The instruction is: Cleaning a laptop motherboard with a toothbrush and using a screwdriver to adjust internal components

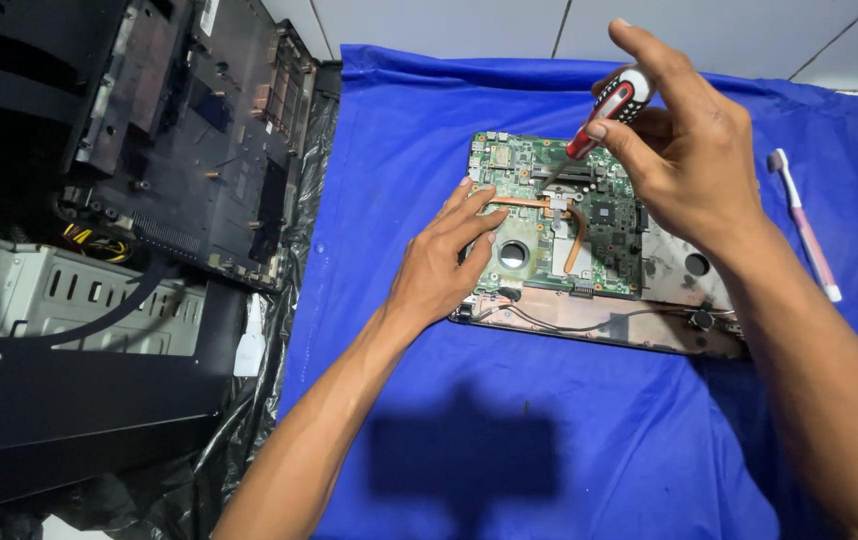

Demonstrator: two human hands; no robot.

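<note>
on the blue cloth (429, 420), the right hand (689, 150) pinches a red-handled screwdriver (604, 112) whose shaft slants down-left to the green laptop motherboard (559, 215), while the nearer left hand (444, 265) presses loosely spread fingertips (484, 205), gripping nothing, beside its copper heat pipe (534, 203).

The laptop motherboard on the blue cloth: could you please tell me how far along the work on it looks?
Done: the black bottom cover lies apart at left, leaving the green motherboard exposed. In hand: the right hand holds a red-handled screwdriver tip-down over the board, while the left hand steadies it. Left: the copper heat pipe and board remain seated in the frame.
</note>
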